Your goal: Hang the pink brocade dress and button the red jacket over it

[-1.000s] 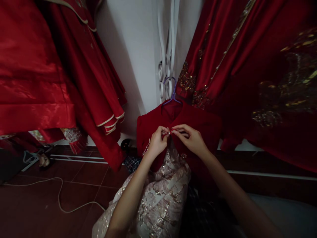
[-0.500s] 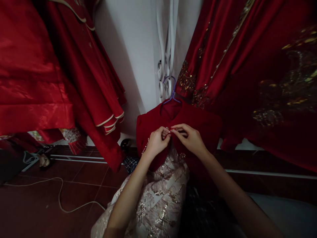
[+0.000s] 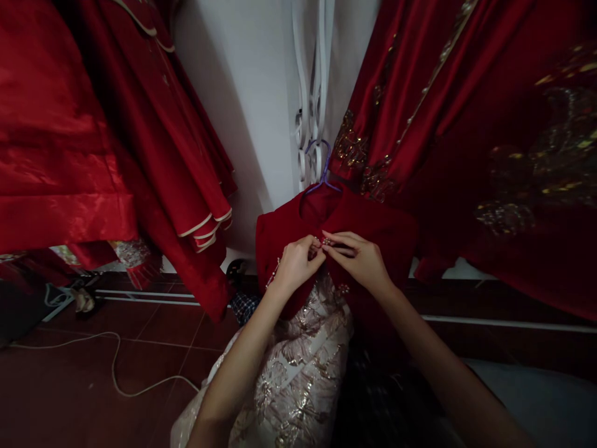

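Note:
A dark red jacket [image 3: 377, 224] hangs in front of me on a purple hanger [image 3: 323, 180]. My left hand [image 3: 298, 264] pinches the jacket's front edge near the top. Opposite it, my right hand [image 3: 361, 258] pinches the other front edge, its fingertips nearly meeting the left ones. Between them sits a small beaded button [image 3: 325, 241], partly hidden by the fingers. Lower on the front is another beaded button [image 3: 343, 289]. Beneath the jacket shows a pale, shiny dress [image 3: 298, 373] with a gold floral pattern.
Red garments [image 3: 177, 143] hang at the left, and a red gown [image 3: 420, 106] with gold sequins at the right. The hanger hooks on a white scrolled metal stand [image 3: 308, 93]. A cable [image 3: 116, 367] crosses the tiled floor; shoes [image 3: 83, 300] stand by a white rail [image 3: 149, 298].
Both hands stay at the same spot on the jacket front, with slight finger shifts around the beaded button. The view has moved very slightly.

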### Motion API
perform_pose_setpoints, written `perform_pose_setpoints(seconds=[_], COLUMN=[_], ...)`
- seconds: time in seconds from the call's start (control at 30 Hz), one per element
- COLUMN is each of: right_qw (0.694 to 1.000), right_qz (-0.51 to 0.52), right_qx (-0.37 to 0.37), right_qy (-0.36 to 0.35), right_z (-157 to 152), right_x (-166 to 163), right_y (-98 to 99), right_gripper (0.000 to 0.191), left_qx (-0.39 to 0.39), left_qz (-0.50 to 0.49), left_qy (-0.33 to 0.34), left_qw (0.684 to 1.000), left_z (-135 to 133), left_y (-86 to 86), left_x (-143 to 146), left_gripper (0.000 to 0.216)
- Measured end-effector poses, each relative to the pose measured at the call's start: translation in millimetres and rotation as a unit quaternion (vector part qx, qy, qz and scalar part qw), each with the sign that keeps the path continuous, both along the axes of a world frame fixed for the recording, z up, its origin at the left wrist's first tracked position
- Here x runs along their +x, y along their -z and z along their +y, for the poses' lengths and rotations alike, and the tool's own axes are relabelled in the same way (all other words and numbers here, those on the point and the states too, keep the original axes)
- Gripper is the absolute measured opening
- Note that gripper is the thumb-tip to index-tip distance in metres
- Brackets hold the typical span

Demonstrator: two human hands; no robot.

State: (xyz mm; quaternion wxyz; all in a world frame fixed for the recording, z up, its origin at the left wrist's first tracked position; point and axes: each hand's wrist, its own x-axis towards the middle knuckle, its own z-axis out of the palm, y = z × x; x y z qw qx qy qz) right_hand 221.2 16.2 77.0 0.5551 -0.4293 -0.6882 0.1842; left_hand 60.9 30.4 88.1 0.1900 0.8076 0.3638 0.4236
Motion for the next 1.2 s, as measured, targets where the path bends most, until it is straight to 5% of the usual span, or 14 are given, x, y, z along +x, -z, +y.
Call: perform_pose_setpoints(seconds=[0.17, 0.3, 0.37, 0.53, 0.63, 0.77, 0.9, 1.13, 1.2], right_qw=[1.000, 0.999, 0.998, 0.987, 0.985, 0.976, 0.964, 0.957, 0.961], right_qz=[0.006, -0.025, -0.051, -0.112, -0.130, -0.167, -0.208, -0.254, -0.247], right_qx=[-0.018, -0.040, -0.038, -0.104, -0.113, -0.130, -0.155, -0.137, -0.128], right_qy=[-0.006, 0.006, 0.018, 0.043, 0.030, -0.044, -0.063, -0.022, -0.005], right_z=[7.0, 4.0, -0.1, -4.4, -9.2, -23.7, -32.9, -41.9, -42.6], right_x=[-2.2, 3.0, 12.7, 50.3, 62.1, 59.7, 62.1, 78.2, 79.2], right_y=[8.0, 21.3, 33.3, 55.8, 49.7, 30.4, 23.2, 22.1, 19.2], right_gripper=[0.036, 0.050, 0.055, 0.030, 0.032, 0.067, 0.080, 0.081, 0.076], left_qx=[0.002, -0.071, -0.084, -0.092, -0.069, -0.021, -0.068, -0.099, -0.085], left_qz=[0.013, -0.056, -0.086, -0.049, -0.047, -0.130, -0.199, -0.320, -0.339], left_qy=[-0.002, 0.035, 0.021, -0.214, -0.309, -0.294, -0.293, -0.322, -0.325], left_qw=[1.000, 0.995, 0.993, 0.971, 0.947, 0.947, 0.933, 0.885, 0.878], left_z=[1.9, 3.6, -0.9, -20.2, -24.4, -18.9, -13.7, -45.6, -56.6], left_y=[-1.8, 14.1, 33.7, 107.6, 146.3, 170.7, 159.6, 62.9, 48.9], left_x=[4.2, 8.2, 11.6, 26.0, 28.9, 22.0, 11.2, 6.1, 16.9], left_gripper=[0.007, 0.012, 0.025, 0.063, 0.055, 0.034, 0.023, 0.025, 0.023])
